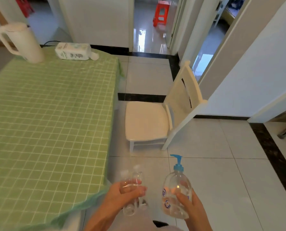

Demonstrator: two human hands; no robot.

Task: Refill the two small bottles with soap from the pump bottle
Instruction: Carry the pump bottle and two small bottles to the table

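Note:
My left hand (122, 195) grips two small clear bottles (133, 180) side by side, their pale caps pointing away from me, just off the table's near right corner. My right hand (189, 204) holds a clear pump bottle (176, 189) with a blue pump head (177, 161), upright and slightly tilted, with clear liquid inside. Both hands hover over the tiled floor, a short gap between the two loads. The lower parts of the small bottles are partly hidden by my fingers.
A table with a green checked cloth (52, 114) fills the left. At its far end stand a white kettle (20, 42) and a lying white pack (73, 51). A white chair (157, 117) stands to the right of the table. A red stool (161, 14) is in the far doorway.

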